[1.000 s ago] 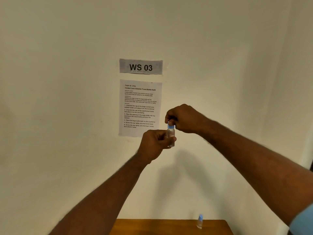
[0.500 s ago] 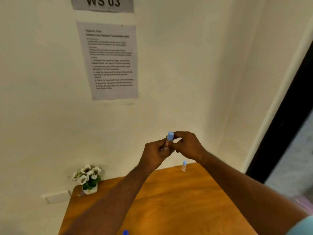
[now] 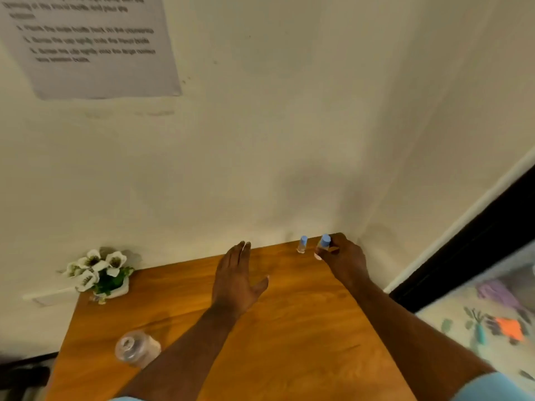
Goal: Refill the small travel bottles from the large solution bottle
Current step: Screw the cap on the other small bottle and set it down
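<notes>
- I see the wall [image 3: 289,140] filling the upper part of my view, rising straight off the bench's far edge.
- The bench [image 3: 289,328] is a wooden top and my landmark; it runs from the wall down toward me.
- A printed sheet [image 3: 95,53] hangs on the wall high above the bench's left end; its text is too blurred for me to read.
- My left hand [image 3: 236,280] hovers over the middle of the bench with fingers stretched out and thumb spread, gripping nothing.
- My right hand [image 3: 346,260] is at the bench's far right corner, fingers curled around a small travel bottle [image 3: 322,246] with a blue cap; I cannot tell whether its base touches the bench.
- A pot of white flowers [image 3: 100,272] stands at the bench's far left corner, against the wall.
- The large solution bottle [image 3: 136,348] sits on the bench near its left edge, on my side of the flowers; it looks clear, and I am looking down onto its top.
- A second travel bottle [image 3: 302,245], also blue-capped, stands upright at the bench's far edge, just left of the held one and apart from it.
</notes>
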{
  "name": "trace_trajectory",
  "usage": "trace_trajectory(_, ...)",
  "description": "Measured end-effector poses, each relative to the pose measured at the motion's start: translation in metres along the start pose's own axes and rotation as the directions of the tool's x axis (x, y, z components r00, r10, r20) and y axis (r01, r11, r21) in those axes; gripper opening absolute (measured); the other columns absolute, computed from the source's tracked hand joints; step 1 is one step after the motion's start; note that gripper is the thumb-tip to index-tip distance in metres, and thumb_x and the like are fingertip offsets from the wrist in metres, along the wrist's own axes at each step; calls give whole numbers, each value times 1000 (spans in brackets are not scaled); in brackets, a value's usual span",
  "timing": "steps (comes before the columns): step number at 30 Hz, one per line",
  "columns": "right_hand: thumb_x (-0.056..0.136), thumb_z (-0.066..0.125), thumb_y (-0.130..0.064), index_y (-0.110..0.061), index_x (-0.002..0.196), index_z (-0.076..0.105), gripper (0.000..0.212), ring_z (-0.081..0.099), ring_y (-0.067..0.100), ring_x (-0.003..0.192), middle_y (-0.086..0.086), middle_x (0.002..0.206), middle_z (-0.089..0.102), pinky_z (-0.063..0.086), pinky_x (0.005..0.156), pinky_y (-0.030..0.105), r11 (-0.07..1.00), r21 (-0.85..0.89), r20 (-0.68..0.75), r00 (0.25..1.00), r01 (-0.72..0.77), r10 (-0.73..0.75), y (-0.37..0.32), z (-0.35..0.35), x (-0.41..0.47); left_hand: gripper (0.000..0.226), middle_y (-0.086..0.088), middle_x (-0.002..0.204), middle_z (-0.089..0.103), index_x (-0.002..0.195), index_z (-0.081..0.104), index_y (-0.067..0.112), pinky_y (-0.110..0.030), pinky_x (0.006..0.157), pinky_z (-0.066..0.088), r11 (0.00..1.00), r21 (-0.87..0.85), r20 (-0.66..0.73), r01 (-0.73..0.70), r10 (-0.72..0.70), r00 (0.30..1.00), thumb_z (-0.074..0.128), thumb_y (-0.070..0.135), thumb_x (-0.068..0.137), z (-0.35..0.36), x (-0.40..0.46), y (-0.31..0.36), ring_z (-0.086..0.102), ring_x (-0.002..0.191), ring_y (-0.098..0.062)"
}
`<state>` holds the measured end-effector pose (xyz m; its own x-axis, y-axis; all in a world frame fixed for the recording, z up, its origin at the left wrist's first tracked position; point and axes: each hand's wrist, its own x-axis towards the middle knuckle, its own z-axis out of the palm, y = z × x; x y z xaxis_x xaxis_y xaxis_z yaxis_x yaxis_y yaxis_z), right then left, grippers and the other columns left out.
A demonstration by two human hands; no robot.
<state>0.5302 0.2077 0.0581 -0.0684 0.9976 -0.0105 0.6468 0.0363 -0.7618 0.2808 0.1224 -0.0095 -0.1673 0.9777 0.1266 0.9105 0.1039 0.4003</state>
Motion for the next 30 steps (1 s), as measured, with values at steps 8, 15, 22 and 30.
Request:
trace_trajectory(8,88,67,-24,-23,70,62,18,62,13,65,-7,67,62,39,59,25,993,-110,82,995,-40,50,94,53,104,99,-2,168,14,159,10,23,-45,125,13,992,84,85,94,-101,991,43,78,83,70,34,-12,9,155,-25)
trace_trajectory(15,91,66,-20,-18,108,69,17,63,19,91,0,100,69,43,73,28,985,-144,164,979,-100,123,133,90,142,98,-5,166,20,159,17,22,-49,124,18,987,92,118,132,-142,983,46,75,82,102,46,-23,14,154,-26)
trace_trajectory(22,92,65,-16,-18,117,66,25,63,23,101,4,112,69,45,80,28,985,-139,181,975,-103,127,142,98,147,96,-5,166,19,159,16,23,-49,125,16,986,102,141,132,-146,979,45,75,84,111,50,-29,14,154,-26)
trace_trajectory(30,88,70,-14,-21,129,57,44,61,27,113,4,125,65,50,89,34,987,-141,201,974,-80,108,142,95,137,95,-4,166,18,159,16,24,-47,124,18,988,88,147,124,-136,980,50,71,83,98,35,-29,14,154,-25)
